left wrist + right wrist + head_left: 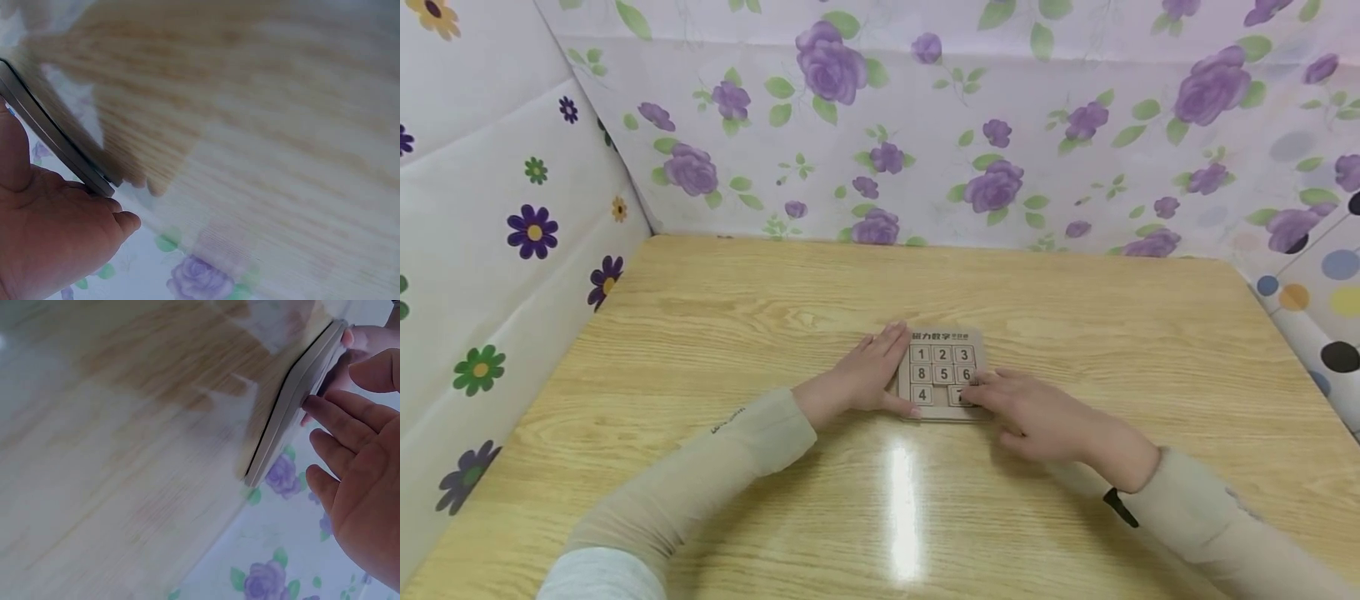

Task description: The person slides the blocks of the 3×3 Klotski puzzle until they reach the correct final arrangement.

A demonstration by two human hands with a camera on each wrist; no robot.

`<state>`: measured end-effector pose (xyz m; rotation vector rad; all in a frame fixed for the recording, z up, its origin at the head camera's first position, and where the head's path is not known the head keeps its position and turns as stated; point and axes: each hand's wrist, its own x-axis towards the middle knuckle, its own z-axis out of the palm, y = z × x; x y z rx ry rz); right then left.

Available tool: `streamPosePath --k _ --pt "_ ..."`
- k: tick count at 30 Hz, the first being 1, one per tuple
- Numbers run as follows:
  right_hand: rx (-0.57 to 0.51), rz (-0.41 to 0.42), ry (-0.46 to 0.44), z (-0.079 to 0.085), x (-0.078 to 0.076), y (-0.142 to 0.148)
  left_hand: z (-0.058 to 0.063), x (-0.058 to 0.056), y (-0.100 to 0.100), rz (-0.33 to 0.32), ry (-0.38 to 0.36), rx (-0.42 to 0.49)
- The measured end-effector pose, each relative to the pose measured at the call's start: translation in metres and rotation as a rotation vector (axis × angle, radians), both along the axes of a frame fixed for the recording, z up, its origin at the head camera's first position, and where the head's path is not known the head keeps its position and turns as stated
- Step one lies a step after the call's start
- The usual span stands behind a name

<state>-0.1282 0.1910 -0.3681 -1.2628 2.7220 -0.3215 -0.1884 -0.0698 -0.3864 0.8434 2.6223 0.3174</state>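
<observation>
A square number sliding puzzle lies flat on the table. Its tiles read 1, 2, 3 on top, 8, 5, 6 in the middle, then 4, a gap and 7 at the bottom. Along its left edge rests my left hand, fingers extended at the upper corner and thumb spread to the lower one. My right hand reaches in from the right, its extended fingertips touching the 7 tile and partly covering it. The right wrist view shows the right fingers held nearly straight beside the puzzle's edge.
The glossy wood-grain table carries a bright light reflection in front of the puzzle. Behind it hangs a cloth with purple roses. Another flowered cloth borders the left side, and a dotted one the right.
</observation>
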Motion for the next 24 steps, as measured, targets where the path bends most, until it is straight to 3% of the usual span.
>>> streamPosePath --k 8,24 --pt "-0.013 0.047 -0.01 -0.001 -0.002 -0.014 0.0 0.001 0.001 -0.003 -0.001 0.001" --pt "-0.008 -0.061 -0.011 -0.003 -0.014 0.002 0.002 0.001 0.001 -0.001 0.009 -0.001"
